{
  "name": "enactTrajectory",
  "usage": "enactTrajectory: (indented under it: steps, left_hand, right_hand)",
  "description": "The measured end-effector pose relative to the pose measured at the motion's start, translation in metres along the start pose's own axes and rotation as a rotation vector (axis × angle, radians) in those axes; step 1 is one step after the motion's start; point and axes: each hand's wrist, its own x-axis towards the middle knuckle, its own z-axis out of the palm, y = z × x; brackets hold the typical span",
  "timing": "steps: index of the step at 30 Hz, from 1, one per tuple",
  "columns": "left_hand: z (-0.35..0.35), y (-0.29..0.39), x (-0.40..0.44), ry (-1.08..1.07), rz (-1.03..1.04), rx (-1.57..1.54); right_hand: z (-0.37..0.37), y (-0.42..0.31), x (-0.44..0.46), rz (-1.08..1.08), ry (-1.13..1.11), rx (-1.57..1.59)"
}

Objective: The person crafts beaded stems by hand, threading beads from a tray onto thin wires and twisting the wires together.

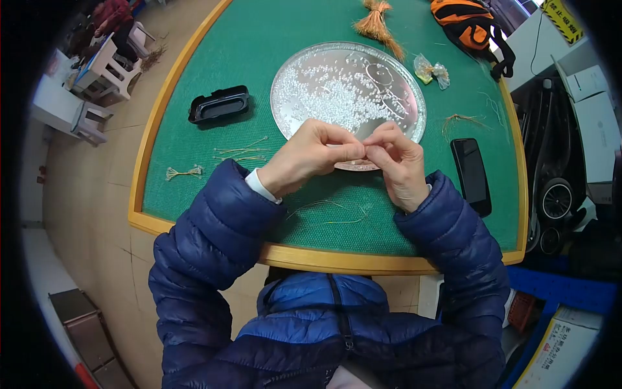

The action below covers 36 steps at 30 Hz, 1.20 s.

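Note:
My left hand [319, 153] and my right hand [396, 162] meet fingertip to fingertip over the near rim of a round silver tray [414, 123]. Both are closed in a pinch, and what lies between the fingers is too small to make out. Many small clear beads [337, 97] are spread over the tray. Left of my left hand lie several thin wire strands [241, 154] with tiny ends, and a tied bundle of short strands [184, 172]. Loose fine wires [343, 222] rest on the green table below my hands.
A black plastic case [219, 106] sits left of the tray. To the right are a phone [471, 172], a small plastic bag [431, 71] and loose brown wires [461, 118]. A straw-coloured bundle [374, 23] and an orange-black bag [468, 26] lie at the back. A wooden edge [343, 259] borders the table.

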Motion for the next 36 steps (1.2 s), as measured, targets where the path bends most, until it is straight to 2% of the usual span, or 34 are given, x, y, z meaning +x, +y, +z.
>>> enactTrajectory:
  steps: [1,2,6,11,17,21,31,36]
  left_hand:
    - [-0.001,0.002,-0.001,-0.042,-0.112,-0.012]
    - [0.000,0.003,-0.001,-0.041,-0.109,-0.013]
    - [0.007,0.008,0.000,-0.052,-0.085,-0.486]
    - [0.002,-0.001,-0.002,0.073,-0.101,-0.325]
    - [0.000,-0.013,-0.002,0.064,0.000,-0.223]
    - [0.001,-0.011,-0.003,0.001,-0.008,-0.180]
    - [0.003,-0.010,0.000,0.022,-0.161,-0.466]
    - [0.002,-0.009,0.000,0.020,-0.140,-0.505]
  right_hand:
    - [0.000,-0.001,0.000,-0.006,-0.002,-0.030]
    - [0.001,-0.002,0.000,-0.007,-0.004,-0.032]
    - [0.005,-0.011,0.001,0.229,0.187,0.406]
    - [-0.005,-0.007,0.005,0.189,0.297,0.452]
    - [-0.008,-0.008,0.005,0.163,0.325,0.494]
    - [-0.004,-0.012,0.003,0.225,0.241,0.416]
    - [0.000,-0.011,0.001,0.239,0.210,0.470]
    - [-0.002,-0.011,0.002,0.211,0.287,0.443]
